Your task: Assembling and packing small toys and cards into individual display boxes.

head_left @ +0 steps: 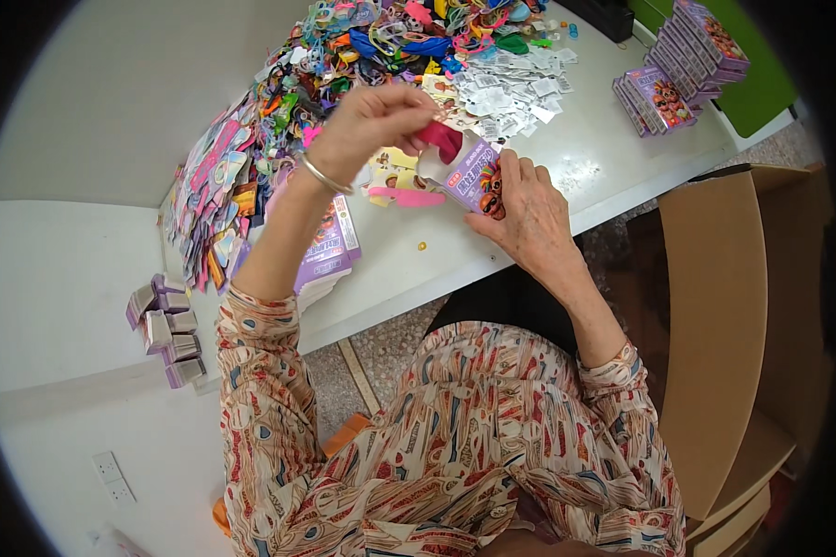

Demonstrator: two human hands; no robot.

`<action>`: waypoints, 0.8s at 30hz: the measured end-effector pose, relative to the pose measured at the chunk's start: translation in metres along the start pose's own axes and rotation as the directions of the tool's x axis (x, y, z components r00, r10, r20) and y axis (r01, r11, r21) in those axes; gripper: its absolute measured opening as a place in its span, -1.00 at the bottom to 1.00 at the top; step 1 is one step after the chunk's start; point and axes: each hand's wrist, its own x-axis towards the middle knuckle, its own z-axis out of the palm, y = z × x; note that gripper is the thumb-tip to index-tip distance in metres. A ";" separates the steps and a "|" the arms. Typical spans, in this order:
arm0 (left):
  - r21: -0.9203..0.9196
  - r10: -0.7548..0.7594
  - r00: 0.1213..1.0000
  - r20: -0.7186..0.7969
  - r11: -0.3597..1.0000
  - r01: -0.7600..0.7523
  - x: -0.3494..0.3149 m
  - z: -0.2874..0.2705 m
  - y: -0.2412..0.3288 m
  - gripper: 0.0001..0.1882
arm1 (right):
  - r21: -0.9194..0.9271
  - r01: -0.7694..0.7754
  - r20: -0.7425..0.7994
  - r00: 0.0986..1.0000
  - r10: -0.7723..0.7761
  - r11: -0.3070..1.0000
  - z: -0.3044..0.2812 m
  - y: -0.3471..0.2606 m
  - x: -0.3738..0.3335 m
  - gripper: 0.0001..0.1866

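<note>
My right hand [532, 215] grips a small purple printed box [474, 178] above the table, its open end turned toward my left hand. Between the closed fingers of my left hand [373, 130] hangs a dark pink soft piece [442, 140], with its lower end at the mouth of the box. I cannot tell how far it reaches inside. Under the box lie a bright pink flat strip [406, 197] and yellow printed cards [387, 170]. A stack of flattened purple boxes [330, 241] rests beside my left forearm, partly hidden by it.
A heap of small colourful trinkets [353, 46] covers the far table, next to white paper slips [515, 93] and printed cards [204, 186]. Filled purple boxes [664, 97] are stacked far right; other boxes [170, 330] stand at left. A large cardboard carton [715, 325] stands at right.
</note>
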 end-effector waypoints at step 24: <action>0.488 0.092 0.942 -0.322 0.869 0.082 -0.024 -0.070 -0.029 -0.84 | -0.082 -0.090 -0.018 0.996 0.089 0.993 -0.022 0.025 -0.006 -0.27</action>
